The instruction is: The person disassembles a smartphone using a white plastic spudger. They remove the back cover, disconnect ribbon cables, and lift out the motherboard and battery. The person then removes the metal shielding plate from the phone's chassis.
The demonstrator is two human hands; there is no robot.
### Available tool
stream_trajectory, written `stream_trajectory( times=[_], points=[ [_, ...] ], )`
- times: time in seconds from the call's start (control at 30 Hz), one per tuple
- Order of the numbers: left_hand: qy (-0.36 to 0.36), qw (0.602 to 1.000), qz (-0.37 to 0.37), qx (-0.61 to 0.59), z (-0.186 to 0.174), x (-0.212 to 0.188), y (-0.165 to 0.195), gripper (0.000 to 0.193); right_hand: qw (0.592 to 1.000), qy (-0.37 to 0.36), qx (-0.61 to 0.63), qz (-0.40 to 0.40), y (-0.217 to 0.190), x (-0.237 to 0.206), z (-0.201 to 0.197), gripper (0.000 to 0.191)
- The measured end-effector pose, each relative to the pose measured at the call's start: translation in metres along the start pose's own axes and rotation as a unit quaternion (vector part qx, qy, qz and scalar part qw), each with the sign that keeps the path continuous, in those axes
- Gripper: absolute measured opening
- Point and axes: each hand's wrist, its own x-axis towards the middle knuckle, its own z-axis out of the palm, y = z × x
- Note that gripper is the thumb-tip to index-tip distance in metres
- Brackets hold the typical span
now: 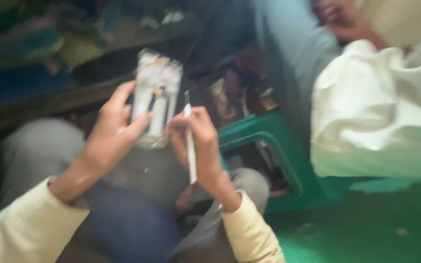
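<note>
**Two hands on a white flat part and a thin tool**

The left hand is seen a little left of the picture centre, and it is closed around a white flat part, which looks like a small panel or frame. The part is held upright, with the thumb laid on its front face and the other fingers behind its left edge. The details of the part are blurred and cannot be told exactly.

The right hand is placed just beside the part, at about 3 o'clock from it. This hand is closed in a pinch on a thin white tool, which is held nearly upright; its upper tip stands out above the fingers close to the right edge of the part, and its lower end comes out below the hand. Whether the tip touches the part cannot be told.

Both arms are covered by cream sleeves, and grey and dark blue cloth of the lap is seen under them.

At 3 o'clock from the hands a green plastic stool is standing on a green floor. At 1 o'clock another person in a pale garment is seen, and a hand of that person is near the top edge. At 10 o'clock a dark shelf with blurred things is visible.
</note>
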Motion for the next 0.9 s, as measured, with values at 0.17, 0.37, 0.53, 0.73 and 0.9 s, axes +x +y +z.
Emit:
stream_trajectory(
  times=[0.17,0.37,0.53,0.73,0.9],
  points=[
    [0.026,0.999,-0.037,-0.02,0.002,0.005,-0.007,0.058,0.998,-0.02,-0.048,-0.036,-0.004,-0.004,-0.001,0.023],
    [0.056,0.988,-0.085,-0.114,0.003,0.012,-0.011,0.05,0.992,-0.072,-0.066,-0.074,0.0,-0.006,-0.004,0.025],
    [0.052,0.983,-0.096,-0.145,0.004,0.014,-0.007,0.048,0.988,-0.077,-0.07,-0.117,0.005,-0.006,-0.001,0.023],
    [0.04,0.98,-0.083,-0.174,0.006,0.013,0.004,0.048,0.992,-0.056,-0.039,-0.109,0.011,-0.006,0.006,0.017],
    [0.061,0.984,-0.092,-0.138,0.01,0.01,0.014,0.052,0.995,-0.055,-0.017,-0.084,0.015,-0.009,0.005,0.015]
  ],
)
